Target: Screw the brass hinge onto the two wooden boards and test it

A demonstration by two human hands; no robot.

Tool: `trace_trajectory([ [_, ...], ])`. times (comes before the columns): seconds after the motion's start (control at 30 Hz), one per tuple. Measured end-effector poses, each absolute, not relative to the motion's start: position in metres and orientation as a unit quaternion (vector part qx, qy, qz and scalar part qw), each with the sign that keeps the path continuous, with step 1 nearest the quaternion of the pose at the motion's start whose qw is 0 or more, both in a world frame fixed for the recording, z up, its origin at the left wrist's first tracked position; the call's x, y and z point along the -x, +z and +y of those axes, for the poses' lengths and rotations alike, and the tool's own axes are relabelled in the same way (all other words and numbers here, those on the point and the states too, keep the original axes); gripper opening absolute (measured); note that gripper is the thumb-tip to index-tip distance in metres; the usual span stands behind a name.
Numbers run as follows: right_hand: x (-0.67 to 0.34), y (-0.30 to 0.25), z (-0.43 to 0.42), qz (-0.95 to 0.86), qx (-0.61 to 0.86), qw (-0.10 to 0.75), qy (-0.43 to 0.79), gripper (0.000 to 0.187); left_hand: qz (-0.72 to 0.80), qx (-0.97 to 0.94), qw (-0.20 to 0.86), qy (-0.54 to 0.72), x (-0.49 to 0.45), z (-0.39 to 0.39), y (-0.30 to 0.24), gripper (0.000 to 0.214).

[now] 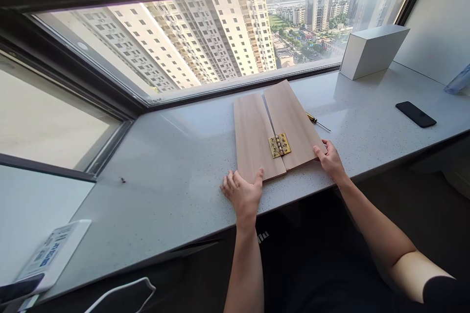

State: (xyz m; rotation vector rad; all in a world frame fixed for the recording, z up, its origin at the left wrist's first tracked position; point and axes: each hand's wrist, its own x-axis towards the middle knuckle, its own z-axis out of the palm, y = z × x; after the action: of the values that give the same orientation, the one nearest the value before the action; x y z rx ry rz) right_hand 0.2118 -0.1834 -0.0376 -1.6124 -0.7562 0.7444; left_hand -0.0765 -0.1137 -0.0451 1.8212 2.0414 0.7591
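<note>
Two pale wooden boards lie side by side, joined near their front end by a brass hinge [279, 145] with screws in its leaves. A narrow gap between them widens toward the far end. My left hand [242, 190] holds the front left corner of the left board [253, 132], thumb at the front edge and fingers by the left side. On the other side, my right hand [330, 160] grips the right board [293, 117] near its front right corner, thumb on top and the other fingers partly hidden. Beside the right board lies a screwdriver [318, 122], its handle partly covered.
The speckled white counter [176, 166] runs below a window. Toward the right stand a white box [374, 51] and a black phone [415, 114]. A white printed packet [55, 254] sits at lower left, near a white cable [125, 288]. A small dark bit [123, 180] lies on the left.
</note>
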Motion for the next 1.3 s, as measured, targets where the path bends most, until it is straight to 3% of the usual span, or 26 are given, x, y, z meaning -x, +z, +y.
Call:
trace_trajectory([
  [0.17, -0.212, -0.037, -0.186, -0.329, 0.696, 0.559, 0.309, 0.078, 0.703, -0.628, 0.184, 0.28, 0.082, -0.111, -0.043, 0.083],
  [0.43, -0.209, -0.03, -0.188, -0.336, 0.711, 0.543, 0.295, 0.077, 0.648, -0.556, 0.311, 0.418, 0.082, -0.121, -0.024, 0.075],
  [0.53, -0.208, -0.029, -0.188, -0.339, 0.716, 0.537, 0.291, 0.076, 0.626, -0.522, 0.333, 0.475, 0.07, -0.124, -0.015, 0.082],
  [0.63, -0.21, -0.029, -0.189, -0.344, 0.721, 0.528, 0.288, 0.077, 0.623, -0.519, 0.323, 0.488, 0.055, -0.126, -0.009, 0.094],
  [0.83, -0.214, -0.029, -0.193, -0.359, 0.732, 0.509, 0.276, 0.081, 0.528, -0.58, 0.313, 0.536, 0.022, -0.127, 0.005, 0.086],
  [1.13, -0.215, -0.034, -0.191, -0.363, 0.738, 0.508, 0.256, 0.086, 0.413, -0.717, 0.169, 0.536, -0.029, -0.122, 0.012, 0.062],
  [1.3, -0.213, -0.039, -0.191, -0.377, 0.722, 0.517, 0.263, 0.08, 0.346, -0.762, 0.126, 0.532, -0.05, -0.119, 0.001, 0.069],
])
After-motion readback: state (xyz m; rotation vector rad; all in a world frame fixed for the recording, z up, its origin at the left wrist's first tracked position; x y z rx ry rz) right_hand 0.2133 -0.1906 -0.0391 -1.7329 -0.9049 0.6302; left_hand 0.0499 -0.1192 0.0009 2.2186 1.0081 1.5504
